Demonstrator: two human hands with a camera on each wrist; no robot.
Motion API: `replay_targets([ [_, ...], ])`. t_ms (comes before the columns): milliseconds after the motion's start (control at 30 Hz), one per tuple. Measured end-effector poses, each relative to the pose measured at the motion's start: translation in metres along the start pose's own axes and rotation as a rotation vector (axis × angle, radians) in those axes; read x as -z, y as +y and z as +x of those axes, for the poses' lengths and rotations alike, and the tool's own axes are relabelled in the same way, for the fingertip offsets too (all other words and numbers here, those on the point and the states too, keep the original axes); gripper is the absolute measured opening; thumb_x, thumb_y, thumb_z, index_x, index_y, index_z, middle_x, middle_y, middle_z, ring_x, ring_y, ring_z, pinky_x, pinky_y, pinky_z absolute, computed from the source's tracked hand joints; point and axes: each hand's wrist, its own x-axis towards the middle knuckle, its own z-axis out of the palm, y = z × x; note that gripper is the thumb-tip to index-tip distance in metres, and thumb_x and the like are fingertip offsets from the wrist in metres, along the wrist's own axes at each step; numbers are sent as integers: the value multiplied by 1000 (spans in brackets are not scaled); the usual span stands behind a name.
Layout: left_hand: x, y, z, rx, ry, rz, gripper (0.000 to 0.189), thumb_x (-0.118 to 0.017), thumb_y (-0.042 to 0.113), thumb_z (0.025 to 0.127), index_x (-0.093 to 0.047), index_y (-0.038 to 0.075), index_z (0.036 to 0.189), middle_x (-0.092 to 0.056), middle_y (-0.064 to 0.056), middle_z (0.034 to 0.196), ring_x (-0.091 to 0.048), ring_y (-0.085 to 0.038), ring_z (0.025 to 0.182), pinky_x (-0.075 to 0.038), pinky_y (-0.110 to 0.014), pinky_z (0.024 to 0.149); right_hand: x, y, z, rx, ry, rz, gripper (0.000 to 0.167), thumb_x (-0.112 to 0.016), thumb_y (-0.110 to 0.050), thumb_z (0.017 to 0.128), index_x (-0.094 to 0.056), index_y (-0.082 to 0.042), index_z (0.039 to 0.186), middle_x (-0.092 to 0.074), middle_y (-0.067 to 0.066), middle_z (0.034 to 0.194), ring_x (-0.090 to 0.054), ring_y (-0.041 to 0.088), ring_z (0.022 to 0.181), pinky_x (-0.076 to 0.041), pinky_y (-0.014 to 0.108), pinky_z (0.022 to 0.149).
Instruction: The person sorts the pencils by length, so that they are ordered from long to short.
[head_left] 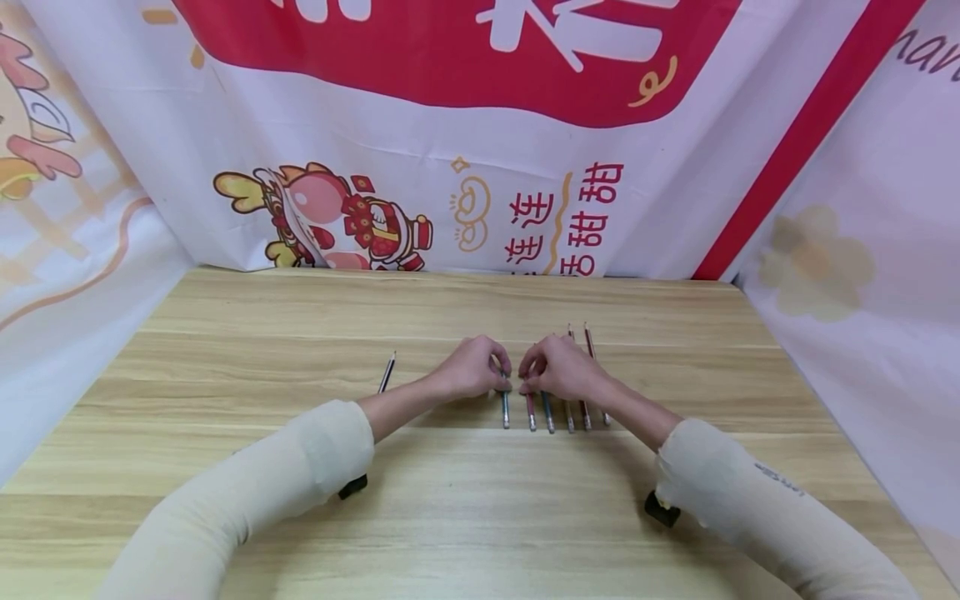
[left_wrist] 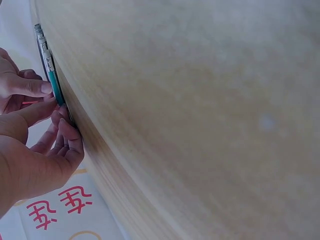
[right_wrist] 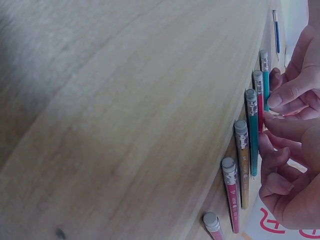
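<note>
My left hand (head_left: 474, 368) pinches a teal pencil (head_left: 506, 412) between thumb and fingers, its eraser end towards me. Close beside it, my right hand (head_left: 564, 368) holds a red pencil (right_wrist: 259, 97) with its fingertips. The two hands nearly meet, and they hide the far ends of both pencils in the head view. Right of the red pencil, several others lie roughly parallel: a second teal pencil (right_wrist: 252, 130), a gold pencil (right_wrist: 242, 167), a dark red pencil (right_wrist: 232, 200) and a pinkish pencil (right_wrist: 213, 227) partly cut off by the frame.
Left of the row, a dark blue pencil (head_left: 387, 372) lies apart, partly behind the left forearm. The wooden table (head_left: 450, 517) meets a printed white and red cloth (head_left: 480, 125) at its back edge. More cloth hangs on both sides.
</note>
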Motion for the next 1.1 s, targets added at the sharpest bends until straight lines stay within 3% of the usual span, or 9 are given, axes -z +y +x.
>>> replay_targets([
  [633, 4, -2, -5, -15, 7, 17, 12, -78, 1, 88, -73, -1, 99, -73, -7, 82, -64, -14, 69, -48, -21, 59, 1, -4, 0, 0, -17, 21, 10, -83, -11, 88, -79, -5, 95, -72, 0, 80, -62, 12, 72, -49, 27, 67],
  [800, 11, -3, -9, -16, 18, -2, 14, -78, 1, 88, -74, -1, 101, -74, -7, 83, -69, -20, 74, -53, -24, 62, 3, -7, 0, -17, -20, 23, 11, -83, -12, 89, -79, -5, 97, -71, 0, 82, -61, 14, 74, -49, 28, 68],
  [1100, 31, -12, -21, -26, 48, 9, 18, -77, 5, 90, -72, -3, 106, -72, -6, 83, -67, -19, 73, -54, -26, 63, 3, -11, 3, 2, 7, 19, 19, -84, -13, 88, -79, -4, 104, -73, 1, 82, -66, 12, 74, -54, 29, 69],
])
